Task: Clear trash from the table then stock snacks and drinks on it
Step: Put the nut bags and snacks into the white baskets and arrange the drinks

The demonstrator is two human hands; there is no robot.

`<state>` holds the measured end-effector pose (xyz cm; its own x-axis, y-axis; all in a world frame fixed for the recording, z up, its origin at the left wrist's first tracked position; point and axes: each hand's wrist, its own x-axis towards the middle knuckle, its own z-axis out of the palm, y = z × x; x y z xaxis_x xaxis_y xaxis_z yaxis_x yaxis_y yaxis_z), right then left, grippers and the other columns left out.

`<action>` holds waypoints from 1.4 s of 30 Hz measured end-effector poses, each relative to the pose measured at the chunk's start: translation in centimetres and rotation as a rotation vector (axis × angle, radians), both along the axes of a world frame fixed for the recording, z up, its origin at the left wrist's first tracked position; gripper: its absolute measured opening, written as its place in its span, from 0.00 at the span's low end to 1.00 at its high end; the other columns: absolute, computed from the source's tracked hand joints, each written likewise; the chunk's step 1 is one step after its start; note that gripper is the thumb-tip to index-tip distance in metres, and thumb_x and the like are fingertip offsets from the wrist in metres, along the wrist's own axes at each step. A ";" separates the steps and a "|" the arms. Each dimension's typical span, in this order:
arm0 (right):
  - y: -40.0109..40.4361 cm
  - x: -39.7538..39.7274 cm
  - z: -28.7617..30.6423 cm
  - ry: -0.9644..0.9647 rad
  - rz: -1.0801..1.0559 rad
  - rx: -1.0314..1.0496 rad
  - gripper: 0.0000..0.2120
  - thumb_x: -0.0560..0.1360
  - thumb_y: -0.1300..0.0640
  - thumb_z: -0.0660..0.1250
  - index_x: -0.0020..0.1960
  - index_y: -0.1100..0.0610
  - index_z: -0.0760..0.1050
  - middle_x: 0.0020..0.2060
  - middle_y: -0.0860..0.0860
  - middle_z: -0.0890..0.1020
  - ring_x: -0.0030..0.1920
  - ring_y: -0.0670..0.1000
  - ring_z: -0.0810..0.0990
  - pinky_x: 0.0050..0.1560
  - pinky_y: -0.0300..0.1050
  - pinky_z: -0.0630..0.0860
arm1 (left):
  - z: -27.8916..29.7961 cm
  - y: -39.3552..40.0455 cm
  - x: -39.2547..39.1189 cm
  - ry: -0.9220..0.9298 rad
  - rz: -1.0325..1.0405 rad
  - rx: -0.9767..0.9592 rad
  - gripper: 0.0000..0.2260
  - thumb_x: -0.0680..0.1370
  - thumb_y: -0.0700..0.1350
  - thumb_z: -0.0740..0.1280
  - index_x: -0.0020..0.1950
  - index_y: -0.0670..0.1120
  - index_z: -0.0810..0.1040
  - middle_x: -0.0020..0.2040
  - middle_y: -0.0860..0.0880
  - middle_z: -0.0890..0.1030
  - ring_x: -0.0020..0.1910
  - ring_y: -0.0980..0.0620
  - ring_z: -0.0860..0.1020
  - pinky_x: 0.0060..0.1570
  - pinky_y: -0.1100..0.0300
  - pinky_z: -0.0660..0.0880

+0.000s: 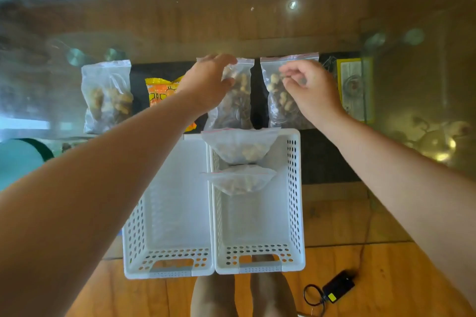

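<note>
your left hand [208, 82] lies spread on the middle nut bag [238, 100] at frame centre; your right hand [307, 87] pinches the neighbouring bag [277, 100].

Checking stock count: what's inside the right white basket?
The right basket holds two clear zip bags of nuts, one at the far end, another just nearer. The rest of its floor shows bare. Whatever lies beneath those bags is covered.

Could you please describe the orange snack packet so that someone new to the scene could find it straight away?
Start at the glass table and follow the row of snack bags beyond the two white baskets. The orange snack packet lies second from the left, partly hidden under the left hand's forearm. It alone is opaque and printed; its neighbours are clear zip bags of nuts.
</note>
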<state>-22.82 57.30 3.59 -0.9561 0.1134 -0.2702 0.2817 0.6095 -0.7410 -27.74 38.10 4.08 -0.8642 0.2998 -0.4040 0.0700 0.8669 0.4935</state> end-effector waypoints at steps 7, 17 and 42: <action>1.3 -6.3 -5.3 -0.227 0.326 0.509 0.29 0.77 0.57 0.62 0.74 0.52 0.54 0.76 0.54 0.56 0.76 0.56 0.51 0.73 0.58 0.48 | -4.4 0.6 -4.1 -0.050 -0.181 -0.375 0.25 0.79 0.38 0.59 0.75 0.49 0.58 0.74 0.46 0.64 0.73 0.43 0.61 0.70 0.47 0.57; 1.6 -6.3 -3.8 -0.207 0.206 0.538 0.10 0.76 0.58 0.61 0.52 0.60 0.80 0.49 0.59 0.82 0.52 0.60 0.78 0.63 0.54 0.69 | -2.1 0.1 -4.1 -0.086 -0.029 -0.189 0.09 0.77 0.43 0.66 0.56 0.46 0.78 0.59 0.44 0.78 0.57 0.41 0.76 0.57 0.49 0.74; 3.2 2.9 1.4 -0.121 -0.165 0.032 0.05 0.68 0.60 0.70 0.40 0.50 0.81 0.30 0.39 0.77 0.33 0.41 0.76 0.37 0.33 0.73 | 2.9 1.7 0.6 -0.150 0.338 0.012 0.05 0.70 0.47 0.73 0.45 0.49 0.84 0.47 0.48 0.83 0.46 0.48 0.79 0.49 0.58 0.76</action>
